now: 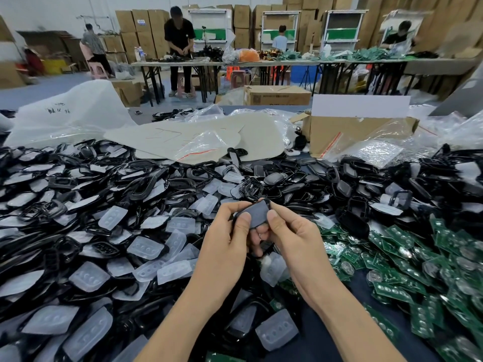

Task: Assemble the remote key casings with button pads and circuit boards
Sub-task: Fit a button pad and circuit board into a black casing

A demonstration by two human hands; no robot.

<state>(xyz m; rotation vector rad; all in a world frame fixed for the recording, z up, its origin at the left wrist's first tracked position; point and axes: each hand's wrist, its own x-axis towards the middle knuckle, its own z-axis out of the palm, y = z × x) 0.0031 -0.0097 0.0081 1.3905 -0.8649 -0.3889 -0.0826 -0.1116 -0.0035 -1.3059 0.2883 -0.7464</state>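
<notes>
Both hands' thumbs pinch the grey casing point(254, 213), held between them.

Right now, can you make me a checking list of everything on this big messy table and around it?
Surface: dark table, almost buried under parts.
Job's things: black casings piled left and middle; see-through button pads among them; green circuit boards heaped at right.
Clutter: plastic bags, an open cardboard box and pale sheets at the far edge.
Hands: left hand and right hand both pinch one dark grey casing piece above the pile.
Cables: nothing seen.
Surroundings: people working at long tables behind, stacked cartons along the wall.
</notes>
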